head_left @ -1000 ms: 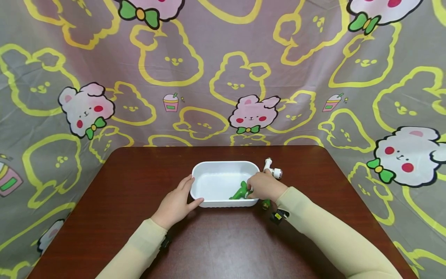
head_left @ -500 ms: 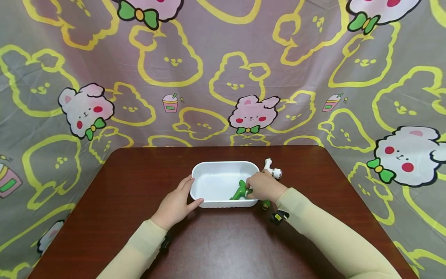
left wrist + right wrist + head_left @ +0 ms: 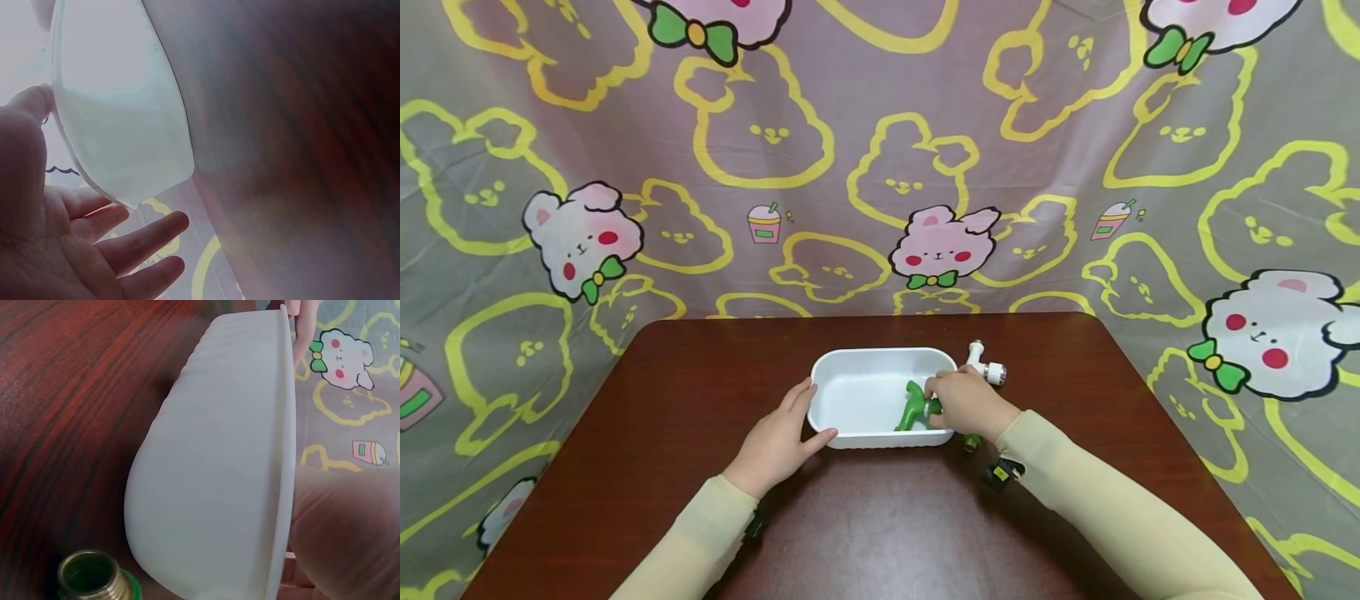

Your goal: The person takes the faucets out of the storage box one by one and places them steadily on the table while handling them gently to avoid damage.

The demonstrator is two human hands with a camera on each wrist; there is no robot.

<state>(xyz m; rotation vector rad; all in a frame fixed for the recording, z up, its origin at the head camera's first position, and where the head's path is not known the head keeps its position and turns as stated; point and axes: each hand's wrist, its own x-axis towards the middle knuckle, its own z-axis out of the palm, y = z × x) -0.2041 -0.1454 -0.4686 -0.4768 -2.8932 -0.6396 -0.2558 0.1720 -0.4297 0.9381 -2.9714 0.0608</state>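
Inside the white plastic basin [image 3: 857, 358], at its right end, a green tap [image 3: 914, 406] lies tilted. My right hand [image 3: 973, 404] reaches over the right rim and grips the tap by its ringed end; the fingertips are partly hidden. My left hand [image 3: 775, 442] rests against the basin's left end, its fingers relaxed and spread, the thumb along the near rim. In the left wrist view those fingers [image 3: 144, 240] lie beside the basin's wall. The right wrist view is mostly filled by the basin's outer side [image 3: 212, 462].
A white tap [image 3: 985, 367] lies on the table just behind my right hand. Under my right wrist, outside the basin, is a green fitting with a brass threaded end [image 3: 94, 575]. The dark wooden table [image 3: 880, 517] backs onto a patterned cloth [image 3: 820, 100].
The green tap has swung more upright in my right hand, its top rising toward the basin's far side. My left hand and the basin stay nearly still.
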